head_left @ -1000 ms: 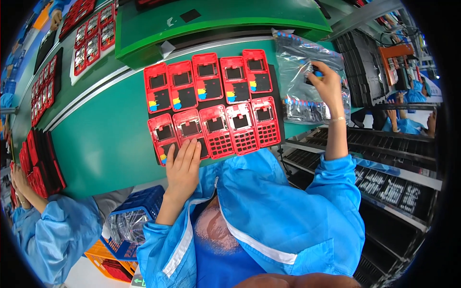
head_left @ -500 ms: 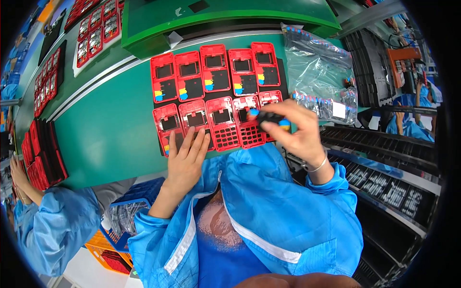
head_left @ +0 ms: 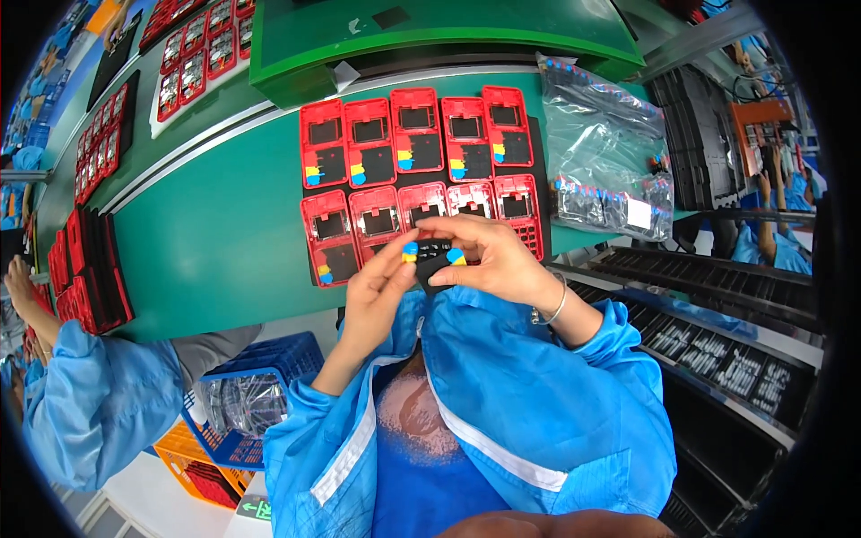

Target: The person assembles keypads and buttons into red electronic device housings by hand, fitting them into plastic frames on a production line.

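Both hands meet in front of my chest, over the near edge of the work mat. My left hand (head_left: pixel 380 289) pinches one end of small black keypads (head_left: pixel 434 260) with blue and yellow corners; the pieces seem to lie together. At their other end, my right hand (head_left: pixel 498 262) grips with thumb and fingers. Beyond them, two rows of red phone housings (head_left: pixel 415 95) lie on a black mat (head_left: pixel 537 152). Those in the far row carry black keypads with yellow and blue corners. In the near row, the left housing has one too; my hands partly cover the middle ones.
Right of the housings lies a clear plastic bag (head_left: pixel 596 148) with dark, colour-tipped pieces. Black trays (head_left: pixel 691 134) stand farther right. At left, red housings (head_left: pixel 79 269) are stacked near a co-worker's hand (head_left: pixel 25 291). A green raised shelf (head_left: pixel 448 31) borders the back. A blue crate (head_left: pixel 291 354) sits below.
My right hand has moved left and toward me with the black keypads. My left hand has left the near-row housing and now grips them too. The view has shifted slightly.
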The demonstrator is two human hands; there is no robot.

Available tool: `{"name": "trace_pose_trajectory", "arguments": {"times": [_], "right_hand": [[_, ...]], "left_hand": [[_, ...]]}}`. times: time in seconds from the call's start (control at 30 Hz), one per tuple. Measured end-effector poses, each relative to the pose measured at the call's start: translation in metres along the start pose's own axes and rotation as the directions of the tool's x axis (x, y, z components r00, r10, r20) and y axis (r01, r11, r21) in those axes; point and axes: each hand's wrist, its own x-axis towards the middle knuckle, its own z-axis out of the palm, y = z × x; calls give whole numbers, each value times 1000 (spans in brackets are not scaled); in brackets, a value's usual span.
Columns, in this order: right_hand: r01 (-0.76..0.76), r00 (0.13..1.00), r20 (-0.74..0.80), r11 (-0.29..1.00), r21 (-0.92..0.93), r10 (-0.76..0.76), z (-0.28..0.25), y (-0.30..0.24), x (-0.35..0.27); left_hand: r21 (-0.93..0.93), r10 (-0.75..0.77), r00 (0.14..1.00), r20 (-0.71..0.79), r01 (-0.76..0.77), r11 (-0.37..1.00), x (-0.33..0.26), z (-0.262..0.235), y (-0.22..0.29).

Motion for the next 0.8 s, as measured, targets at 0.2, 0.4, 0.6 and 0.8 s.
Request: {"name": "trace_pose_trajectory", "arguments": {"times": [0.2, 0.4, 0.6, 0.8], "right_hand": [[-166, 986, -36, 983, -84, 164, -13, 2, -6], [-22, 998, -56, 928, -371, 2, -7, -13, -8], [83, 992, -55, 899, -431, -118, 1, -24, -4], [-67, 998, -31, 906, -419, 59, 5, -21, -8]], "left_hand": [[-169, -2, 979, -202, -33, 985, -10, -14, -15], [-193, -18, 961, -276, -37, 980, -28, -27, -21], [-207, -14, 951, -308, -52, 977, -33, -28, -24], [-208, -11, 953, -304, -55, 977, -34, -31, -24]]}}
